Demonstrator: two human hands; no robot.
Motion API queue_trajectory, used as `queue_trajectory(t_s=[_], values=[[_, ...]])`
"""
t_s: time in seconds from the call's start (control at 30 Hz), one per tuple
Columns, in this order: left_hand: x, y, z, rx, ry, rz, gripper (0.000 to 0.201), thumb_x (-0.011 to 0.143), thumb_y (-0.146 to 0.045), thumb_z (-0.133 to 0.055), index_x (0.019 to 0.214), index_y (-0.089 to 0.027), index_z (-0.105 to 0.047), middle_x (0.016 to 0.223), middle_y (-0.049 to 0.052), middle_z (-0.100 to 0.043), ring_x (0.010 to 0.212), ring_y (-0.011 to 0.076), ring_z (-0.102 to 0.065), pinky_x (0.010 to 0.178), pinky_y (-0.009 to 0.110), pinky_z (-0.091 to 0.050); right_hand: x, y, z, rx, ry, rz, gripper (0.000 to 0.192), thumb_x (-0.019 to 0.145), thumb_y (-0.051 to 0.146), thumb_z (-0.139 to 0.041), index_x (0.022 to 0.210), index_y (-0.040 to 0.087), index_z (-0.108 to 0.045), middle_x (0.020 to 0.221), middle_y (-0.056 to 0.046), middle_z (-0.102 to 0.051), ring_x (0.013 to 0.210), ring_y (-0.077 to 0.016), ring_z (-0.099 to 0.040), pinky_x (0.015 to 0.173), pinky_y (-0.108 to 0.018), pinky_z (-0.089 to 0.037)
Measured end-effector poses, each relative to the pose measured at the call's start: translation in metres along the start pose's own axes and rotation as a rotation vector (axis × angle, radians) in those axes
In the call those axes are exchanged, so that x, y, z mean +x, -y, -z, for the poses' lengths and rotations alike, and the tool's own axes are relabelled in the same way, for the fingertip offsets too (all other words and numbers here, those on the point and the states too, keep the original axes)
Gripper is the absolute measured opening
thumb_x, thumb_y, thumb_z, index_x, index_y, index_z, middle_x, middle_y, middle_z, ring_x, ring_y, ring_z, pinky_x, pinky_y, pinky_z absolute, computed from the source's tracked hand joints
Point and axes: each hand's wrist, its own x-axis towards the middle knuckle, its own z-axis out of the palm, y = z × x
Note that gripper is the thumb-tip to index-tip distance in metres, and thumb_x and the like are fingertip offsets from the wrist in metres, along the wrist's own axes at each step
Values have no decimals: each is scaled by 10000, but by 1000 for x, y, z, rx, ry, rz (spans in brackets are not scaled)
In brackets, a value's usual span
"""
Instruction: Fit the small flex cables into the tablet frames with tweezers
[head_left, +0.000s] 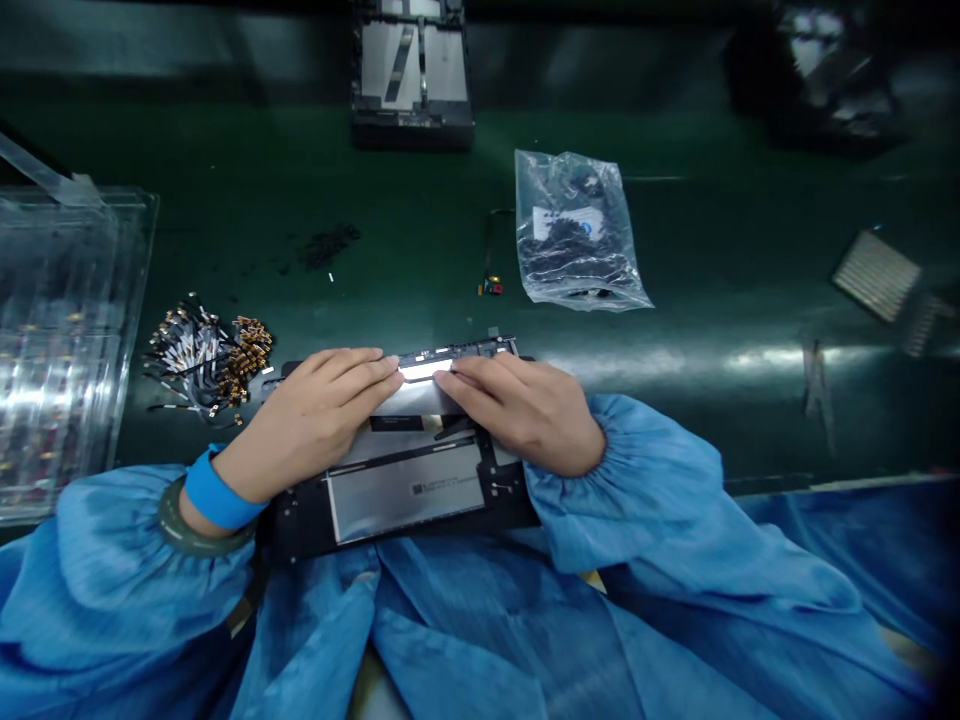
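A thin silver electronic panel [416, 401] with a black, component-lined far edge lies crosswise in front of me. My left hand [322, 415] grips its left part, fingers together and tips near the bright middle strip. On its right part, my right hand [521, 405] is closed in the same way, thumb and fingertips by the strip. Both ends are largely hidden by my hands. Beneath and nearer to me sits a black tray-like base [300, 525], on which another silver panel [409, 490] with a small printed code shows. A blue band [221, 492] circles my left wrist.
Left of my hands lies a pile of small flex cables [210, 355], with clear plastic trays [67, 350] beyond. A clear bag [581, 235] of dark parts, a small loose cable [491, 285] and a stack of device frames [412, 125] are farther off. Tweezers [817, 390] lie at right.
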Motion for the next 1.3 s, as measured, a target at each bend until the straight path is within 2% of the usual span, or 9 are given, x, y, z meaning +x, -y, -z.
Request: queue_trajectory(t_s=[0.3,0.5,0.77,1.1,1.3], values=[[1,-1,3,17,25,-9,354,910,-81,-386,1223,-107,-550,1258,129,-605,1213,292,-518,949,461,-476,0,0,-1,6,12,-10,284,960,132,-381,1049,159,-650,937,-46,-682,730,-135,-519,556,-290,-344],[0,0,0,-4,27,11,388,894,-77,-391,1233,-168,-557,1261,121,-607,1225,290,-515,944,475,-480,2,2,0,1,16,-15,271,960,142,-398,1030,157,-659,920,-40,-690,712,-134,-512,543,-291,-333],[2,-2,2,82,9,-40,375,875,-50,-387,1206,-85,-559,1223,151,-622,1166,312,-546,885,460,-495,5,2,3,-66,-7,39,228,935,140,-458,1013,144,-673,884,-25,-705,693,-145,-501,528,-287,-321],[4,-5,4,144,26,-38,367,873,-62,-403,1196,-110,-569,1220,132,-631,1159,304,-561,857,427,-492,4,-1,0,-45,-15,34,231,946,143,-439,1029,149,-654,891,-28,-695,720,-141,-500,537,-283,-331],[3,-4,3,148,22,-54,364,866,-52,-416,1199,-86,-557,1225,144,-624,1168,310,-552,866,437,-486,1,-4,-2,-22,-8,34,242,951,134,-413,1062,146,-627,921,-43,-680,731,-144,-489,541,-293,-338]])
